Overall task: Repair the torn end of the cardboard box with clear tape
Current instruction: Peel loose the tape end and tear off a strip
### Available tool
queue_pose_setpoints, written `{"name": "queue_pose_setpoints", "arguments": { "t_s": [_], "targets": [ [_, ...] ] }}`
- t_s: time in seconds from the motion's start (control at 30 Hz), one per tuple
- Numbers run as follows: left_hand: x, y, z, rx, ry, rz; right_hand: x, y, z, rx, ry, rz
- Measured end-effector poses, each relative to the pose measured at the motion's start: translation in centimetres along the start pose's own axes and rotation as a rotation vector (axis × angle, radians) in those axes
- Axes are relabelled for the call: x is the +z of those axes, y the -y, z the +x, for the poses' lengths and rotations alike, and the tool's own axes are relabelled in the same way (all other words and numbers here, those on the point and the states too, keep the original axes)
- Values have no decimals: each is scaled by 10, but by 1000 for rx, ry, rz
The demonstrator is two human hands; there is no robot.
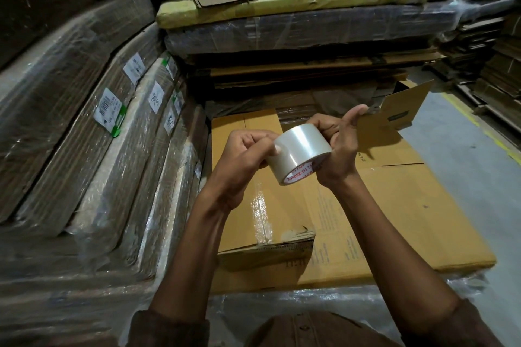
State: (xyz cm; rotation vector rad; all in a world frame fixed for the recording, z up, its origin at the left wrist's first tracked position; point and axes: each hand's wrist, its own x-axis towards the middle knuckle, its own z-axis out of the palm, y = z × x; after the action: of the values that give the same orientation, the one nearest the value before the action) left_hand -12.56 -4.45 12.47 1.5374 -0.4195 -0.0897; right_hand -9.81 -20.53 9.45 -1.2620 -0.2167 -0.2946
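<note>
A roll of clear tape (297, 153) with a red-lettered core is held up in front of me between both hands. My left hand (245, 158) grips the roll's left side, thumb lying on the tape surface. My right hand (335, 144) holds the roll from the right with curled fingers. Below them lies a flattened yellow-brown cardboard box (394, 220). Its near left end (284, 242) is torn and ragged, with a strip of clear tape (260, 214) running along a seam up to the tear.
Plastic-wrapped stacks of flat cardboard (93, 155) rise on the left and behind (296, 36). A small raised cardboard flap (394, 118) stands just behind my right hand. Grey floor with a yellow line (479, 132) runs along the right. Clear plastic sheeting (310, 304) lies near me.
</note>
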Motion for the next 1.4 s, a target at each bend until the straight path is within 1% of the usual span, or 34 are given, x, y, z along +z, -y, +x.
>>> {"name": "queue_pose_setpoints", "arguments": {
  "t_s": [0.1,0.27,0.33,0.4,0.47,0.53,0.7,0.77,0.97,1.1,1.2,1.3,1.4],
  "targets": [
    [1,-1,0,8,17,4,0,2,-1,14,14,18],
    [3,-2,0,14,-4,19,0,2,-2,54,5,52],
    [1,0,0,15,-25,-16,-1,2,-1,101,-7,135],
    [-1,1,0,63,-40,-8,-1,4,-1,149,-14,217],
    [-2,1,0,154,-26,114,-1,6,0,187,-19,272],
    [-3,0,1,205,-10,245,0,8,0,227,-21,304],
    [0,5,3,340,-64,431,2,9,0,290,-54,338],
    [2,5,3,369,-78,467,1,8,-1,302,-60,340],
    [2,5,3,384,-101,428,4,9,-4,314,-70,355],
    [4,9,2,416,-142,442,3,9,-3,318,-76,349],
    [5,10,2,394,-127,431,2,8,-3,318,-74,343],
    [3,12,3,407,-95,445,1,5,-5,323,-72,336],
    [2,14,5,419,-104,441,2,4,-5,318,-76,335]
  ]
}}
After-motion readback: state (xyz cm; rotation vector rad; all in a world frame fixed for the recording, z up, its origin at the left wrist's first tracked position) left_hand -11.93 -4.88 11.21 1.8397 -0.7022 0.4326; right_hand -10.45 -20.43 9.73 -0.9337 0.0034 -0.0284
